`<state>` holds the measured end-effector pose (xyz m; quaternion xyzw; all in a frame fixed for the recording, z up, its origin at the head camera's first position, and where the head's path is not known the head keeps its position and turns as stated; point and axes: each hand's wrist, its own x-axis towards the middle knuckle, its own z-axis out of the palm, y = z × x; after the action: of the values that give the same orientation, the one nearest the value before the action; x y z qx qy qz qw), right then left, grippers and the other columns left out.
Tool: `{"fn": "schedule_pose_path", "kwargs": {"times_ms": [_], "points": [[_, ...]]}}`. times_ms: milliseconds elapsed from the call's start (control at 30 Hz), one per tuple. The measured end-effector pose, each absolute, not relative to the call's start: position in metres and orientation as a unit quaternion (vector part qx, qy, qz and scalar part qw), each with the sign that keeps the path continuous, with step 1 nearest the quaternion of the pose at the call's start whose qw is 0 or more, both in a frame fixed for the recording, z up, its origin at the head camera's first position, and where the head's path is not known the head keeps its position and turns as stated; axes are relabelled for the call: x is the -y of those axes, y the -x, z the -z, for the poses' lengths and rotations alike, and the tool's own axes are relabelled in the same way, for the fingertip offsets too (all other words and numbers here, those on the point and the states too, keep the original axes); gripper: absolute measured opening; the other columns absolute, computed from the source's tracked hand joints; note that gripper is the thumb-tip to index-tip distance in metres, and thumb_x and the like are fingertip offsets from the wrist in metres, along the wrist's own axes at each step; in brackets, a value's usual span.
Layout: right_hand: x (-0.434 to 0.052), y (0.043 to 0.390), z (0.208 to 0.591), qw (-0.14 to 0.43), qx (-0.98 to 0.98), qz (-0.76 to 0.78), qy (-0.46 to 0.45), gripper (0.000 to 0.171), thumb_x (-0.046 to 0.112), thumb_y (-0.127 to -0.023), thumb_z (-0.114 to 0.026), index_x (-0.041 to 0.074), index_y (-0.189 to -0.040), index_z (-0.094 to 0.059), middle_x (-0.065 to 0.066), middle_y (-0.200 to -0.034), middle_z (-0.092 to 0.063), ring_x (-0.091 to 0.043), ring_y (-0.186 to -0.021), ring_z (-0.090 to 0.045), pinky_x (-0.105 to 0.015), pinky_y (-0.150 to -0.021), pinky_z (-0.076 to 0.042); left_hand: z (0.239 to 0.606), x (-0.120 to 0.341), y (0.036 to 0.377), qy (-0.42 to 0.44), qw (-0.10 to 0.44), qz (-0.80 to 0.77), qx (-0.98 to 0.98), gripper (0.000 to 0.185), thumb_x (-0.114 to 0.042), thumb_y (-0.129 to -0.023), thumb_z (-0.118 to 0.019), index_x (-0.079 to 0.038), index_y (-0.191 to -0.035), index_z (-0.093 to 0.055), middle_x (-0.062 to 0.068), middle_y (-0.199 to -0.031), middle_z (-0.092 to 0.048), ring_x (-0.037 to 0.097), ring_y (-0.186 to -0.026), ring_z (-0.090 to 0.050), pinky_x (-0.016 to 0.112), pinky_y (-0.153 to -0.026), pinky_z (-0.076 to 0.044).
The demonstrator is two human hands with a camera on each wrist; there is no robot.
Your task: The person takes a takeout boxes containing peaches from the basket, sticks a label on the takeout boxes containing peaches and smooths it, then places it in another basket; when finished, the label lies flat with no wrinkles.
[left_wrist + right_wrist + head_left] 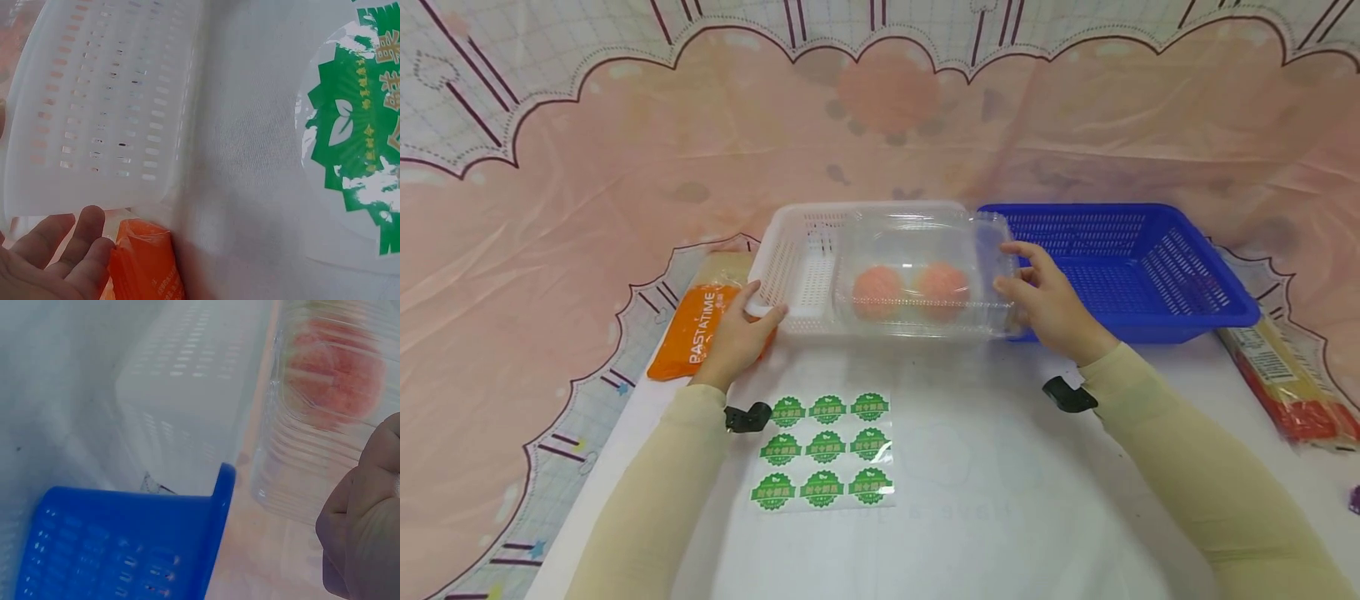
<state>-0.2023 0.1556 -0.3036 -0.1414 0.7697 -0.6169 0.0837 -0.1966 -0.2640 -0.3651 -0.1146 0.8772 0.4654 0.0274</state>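
My left hand [737,333] grips the front left corner of a white perforated plastic basket [805,254]. In the left wrist view its fingers [81,244] lie against the basket's end. My right hand [1051,304] holds the right end of a clear plastic box [913,229], with the thumb low and the fingers higher up. Inside that box two round orange-pink items [877,292] sit side by side; their kind is unclear. The box is over the right part of the white basket, and the right wrist view shows it above the basket's rim.
A blue perforated basket [1112,279] stands right of the white one. An orange pasta packet [688,325] lies partly behind my left hand. In front is a sheet of green round stickers [826,447]. A red and yellow packet [1288,375] lies at the far right.
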Motion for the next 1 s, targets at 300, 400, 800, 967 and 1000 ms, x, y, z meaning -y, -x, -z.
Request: {"fn": "schedule_pose_path", "kwargs": {"times_ms": [300,400,800,967,1000], "points": [[-0.172,0.184,0.31,0.07,-0.772,0.614,0.148,0.053,0.019,-0.106,-0.049,0.006,-0.152,-0.025,-0.016,-0.109,-0.041,-0.02,-0.088,-0.049,-0.028,-0.063,-0.051,0.363,0.264,0.197,0.118,0.03,-0.46,-0.879,0.093,-0.064,-0.092,-0.059,-0.025,-0.163,-0.012,0.018,-0.16,-0.025,0.041,-0.13,-0.036,0.061,-0.112,-0.03],[-0.177,0.177,0.312,0.067,-0.768,0.62,0.144,0.053,0.017,-0.106,-0.049,0.006,-0.152,-0.025,-0.016,-0.11,-0.041,-0.02,-0.096,-0.047,-0.028,-0.064,-0.05,0.363,0.264,0.197,0.12,0.03,-0.46,-0.879,0.093,-0.063,-0.092,-0.059,-0.025,-0.163,-0.012,0.018,-0.161,-0.024,0.041,-0.131,-0.035,0.061,-0.112,-0.029],[-0.194,0.155,0.32,0.048,-0.752,0.641,0.148,0.04,0.008,-0.105,-0.047,0.017,-0.143,-0.038,-0.015,-0.105,-0.043,-0.018,-0.09,-0.047,-0.026,-0.06,-0.045,0.365,0.265,0.197,0.122,0.037,-0.458,-0.88,0.097,-0.067,-0.09,-0.058,-0.026,-0.163,-0.01,0.016,-0.163,-0.02,0.042,-0.138,-0.03,0.065,-0.112,-0.025],[-0.201,0.146,0.326,0.039,-0.733,0.662,0.151,0.039,0.004,-0.104,-0.047,0.027,-0.136,-0.045,-0.015,-0.106,-0.045,-0.017,-0.09,-0.05,-0.025,-0.063,-0.045,0.366,0.265,0.197,0.114,0.033,-0.461,-0.879,0.097,-0.066,-0.091,-0.059,-0.024,-0.163,-0.01,0.017,-0.163,-0.021,0.041,-0.136,-0.031,0.063,-0.113,-0.026],[-0.203,0.144,0.327,0.04,-0.727,0.669,0.151,0.04,0.003,-0.104,-0.047,0.029,-0.135,-0.045,-0.014,-0.107,-0.045,-0.017,-0.09,-0.051,-0.026,-0.065,-0.047,0.366,0.265,0.197,0.112,0.031,-0.461,-0.88,0.096,-0.065,-0.091,-0.059,-0.024,-0.163,-0.01,0.017,-0.163,-0.021,0.041,-0.136,-0.032,0.063,-0.113,-0.026]]}}
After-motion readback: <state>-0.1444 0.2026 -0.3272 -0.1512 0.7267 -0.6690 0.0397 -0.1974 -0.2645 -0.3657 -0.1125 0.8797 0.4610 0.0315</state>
